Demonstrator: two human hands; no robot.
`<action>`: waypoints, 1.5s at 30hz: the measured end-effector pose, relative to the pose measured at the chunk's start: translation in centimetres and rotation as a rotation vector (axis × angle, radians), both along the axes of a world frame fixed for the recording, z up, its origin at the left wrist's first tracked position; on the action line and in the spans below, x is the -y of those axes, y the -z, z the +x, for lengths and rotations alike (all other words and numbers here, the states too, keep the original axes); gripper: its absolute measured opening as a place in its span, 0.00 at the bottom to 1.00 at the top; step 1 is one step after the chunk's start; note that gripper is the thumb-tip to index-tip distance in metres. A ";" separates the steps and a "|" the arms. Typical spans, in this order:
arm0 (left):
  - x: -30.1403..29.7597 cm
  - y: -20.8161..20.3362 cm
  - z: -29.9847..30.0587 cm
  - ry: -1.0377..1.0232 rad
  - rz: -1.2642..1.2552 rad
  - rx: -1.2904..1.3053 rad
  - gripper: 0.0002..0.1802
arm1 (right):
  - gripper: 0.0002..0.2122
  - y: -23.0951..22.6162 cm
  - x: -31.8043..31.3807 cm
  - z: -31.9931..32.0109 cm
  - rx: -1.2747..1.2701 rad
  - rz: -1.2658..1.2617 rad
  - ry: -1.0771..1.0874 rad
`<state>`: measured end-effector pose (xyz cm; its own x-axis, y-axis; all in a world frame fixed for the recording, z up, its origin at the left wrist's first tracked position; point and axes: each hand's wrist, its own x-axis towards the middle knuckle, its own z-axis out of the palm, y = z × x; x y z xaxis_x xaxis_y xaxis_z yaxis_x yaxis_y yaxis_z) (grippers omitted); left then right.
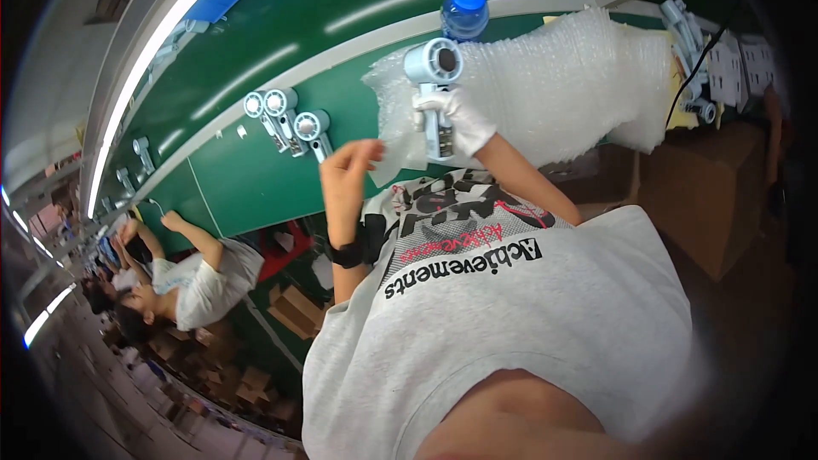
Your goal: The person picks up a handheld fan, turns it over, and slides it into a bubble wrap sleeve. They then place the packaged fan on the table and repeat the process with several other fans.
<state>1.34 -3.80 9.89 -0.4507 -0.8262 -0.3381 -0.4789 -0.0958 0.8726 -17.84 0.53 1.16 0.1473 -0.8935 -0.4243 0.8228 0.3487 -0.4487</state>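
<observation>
My right hand, in a white glove, is closed round the handle of a light blue handheld fan. The fan stands head up, its round head pointing away from me and its handle showing below my fingers. My left hand is bare, with a black band at the wrist. Its fingers are loosely bent and a little apart, with nothing visible in them. Beside it on the green bench lies one more handheld fan. Two further fans lie close together, farther left.
A thick stack of clear bubble wrap sheets covers the bench on the right. Behind it stands a blue-capped bottle. More fan parts lie at the far right, above a cardboard box. A co-worker sits at the left.
</observation>
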 end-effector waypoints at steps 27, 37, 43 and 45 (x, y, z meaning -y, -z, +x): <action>2.7 -2.8 1.4 -0.591 0.662 -1.529 0.24 | 0.26 -2.1 1.6 0.1 -1.396 0.130 -0.446; 0.0 -8.3 -3.9 -0.183 0.561 -1.475 0.21 | 0.30 -4.7 0.8 -3.6 -1.438 0.040 -0.913; -0.2 -17.0 -7.1 0.742 0.372 -1.554 0.18 | 0.23 -12.6 -2.0 -11.8 -1.293 -0.388 -0.132; -1.1 -17.4 -9.5 0.865 0.372 -1.638 0.18 | 0.22 -14.3 -2.9 -15.7 -1.304 -0.377 0.025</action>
<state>-8.16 -2.74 27.26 -0.6648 -0.2226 0.7131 0.6777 -0.5814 0.4503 -33.50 3.40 15.48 -0.1883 -0.9817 0.0277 -0.2658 0.0238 -0.9637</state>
